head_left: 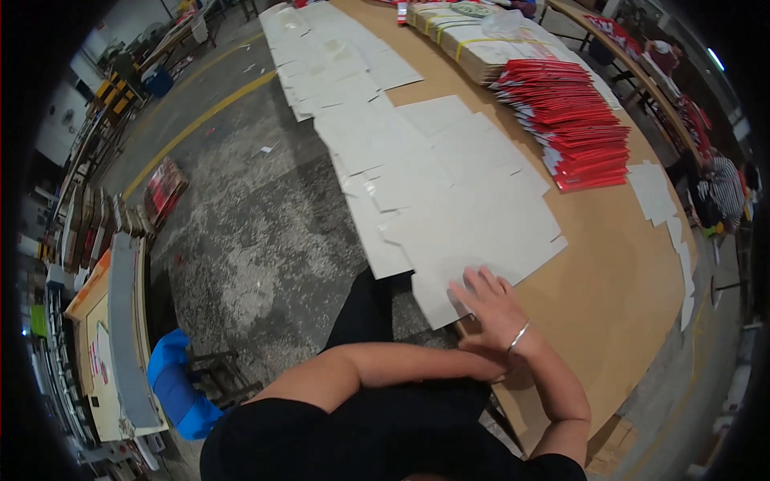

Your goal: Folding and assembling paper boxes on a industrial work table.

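A flat, white die-cut cardboard blank lies on the brown table, its near corner pointing toward me. My right hand, with a silver bracelet at the wrist, rests on that corner with fingers spread. Close below it is my left hand, which my right wrist partly covers; its fingers are hidden. More white blanks overlap in a long row toward the far left and hang past the table's edge.
Red flat packets lie fanned in a pile at the right, beside a strapped bundle of cardboard. White scraps line the table's right edge. A blue-covered object stands at lower left. People are at far right.
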`<state>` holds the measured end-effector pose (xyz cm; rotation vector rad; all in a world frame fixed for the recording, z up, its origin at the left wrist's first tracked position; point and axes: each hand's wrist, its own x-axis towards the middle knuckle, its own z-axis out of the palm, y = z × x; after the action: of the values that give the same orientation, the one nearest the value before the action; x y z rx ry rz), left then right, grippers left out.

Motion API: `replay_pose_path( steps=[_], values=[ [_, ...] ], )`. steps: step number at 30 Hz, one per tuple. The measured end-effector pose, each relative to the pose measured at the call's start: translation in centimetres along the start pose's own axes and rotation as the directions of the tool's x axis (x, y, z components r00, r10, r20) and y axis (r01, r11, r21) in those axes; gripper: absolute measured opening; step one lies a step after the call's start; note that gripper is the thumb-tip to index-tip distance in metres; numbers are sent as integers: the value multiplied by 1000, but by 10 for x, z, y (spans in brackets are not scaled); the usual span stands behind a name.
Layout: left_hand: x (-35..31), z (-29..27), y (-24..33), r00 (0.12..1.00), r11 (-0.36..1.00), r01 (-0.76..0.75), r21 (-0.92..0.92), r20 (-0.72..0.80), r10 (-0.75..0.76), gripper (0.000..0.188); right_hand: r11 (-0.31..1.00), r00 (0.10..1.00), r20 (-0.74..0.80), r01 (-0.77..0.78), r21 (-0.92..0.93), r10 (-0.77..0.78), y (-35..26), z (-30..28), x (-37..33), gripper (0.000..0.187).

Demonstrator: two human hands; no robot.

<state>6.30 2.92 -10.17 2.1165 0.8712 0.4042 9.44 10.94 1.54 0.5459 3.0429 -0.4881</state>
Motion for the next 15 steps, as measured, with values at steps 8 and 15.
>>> replay_pose_path(
  steps=[8, 15],
  values=[
    [-41, -12, 43, 996, 995, -69, 78, 71, 63, 25, 972, 990, -143, -54, -230, 22, 0, 69, -11, 73],
    [-77, 0, 34, 903, 951, -208, 231, -328, 277, 24, 975, 998, -52, -46, -218, 36, -36, 36, -8, 81]
  ],
)
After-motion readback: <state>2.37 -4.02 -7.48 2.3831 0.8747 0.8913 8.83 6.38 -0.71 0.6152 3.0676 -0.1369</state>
